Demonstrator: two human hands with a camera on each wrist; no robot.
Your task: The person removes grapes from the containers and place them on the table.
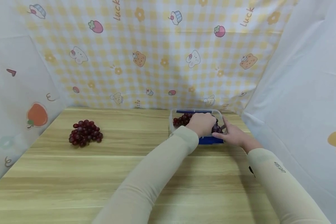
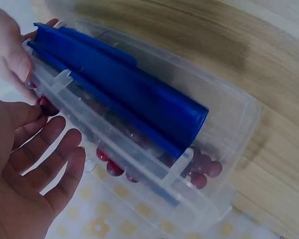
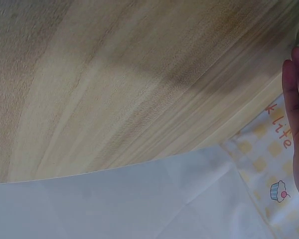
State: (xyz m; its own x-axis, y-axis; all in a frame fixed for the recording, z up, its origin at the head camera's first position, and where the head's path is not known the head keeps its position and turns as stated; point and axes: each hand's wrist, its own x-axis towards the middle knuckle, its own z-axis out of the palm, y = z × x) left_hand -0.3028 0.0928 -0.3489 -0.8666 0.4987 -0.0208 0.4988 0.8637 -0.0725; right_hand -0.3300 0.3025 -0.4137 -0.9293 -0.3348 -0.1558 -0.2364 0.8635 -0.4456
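Observation:
Over the clear plastic box (image 1: 172,123) at the back right, my left hand (image 1: 202,123) reaches in above the rim. Its thumb and index finger pinch a dark red grape (image 2: 49,107), the other fingers loosely bent, as the left wrist view shows. Red grapes (image 1: 182,119) lie inside the box, partly hidden by this hand. My right hand (image 1: 235,135) rests against the box's right end, thumb at the front corner and fingers extended along the side. Blue clip flaps (image 2: 124,89) hang on the box's long sides.
A bunch of dark red grapes (image 1: 85,133) lies on the left of the wooden table (image 1: 128,168). Behind the table hangs a yellow checked cloth (image 1: 156,77). White sheeting (image 1: 302,93) closes off the right side, close beside the right arm.

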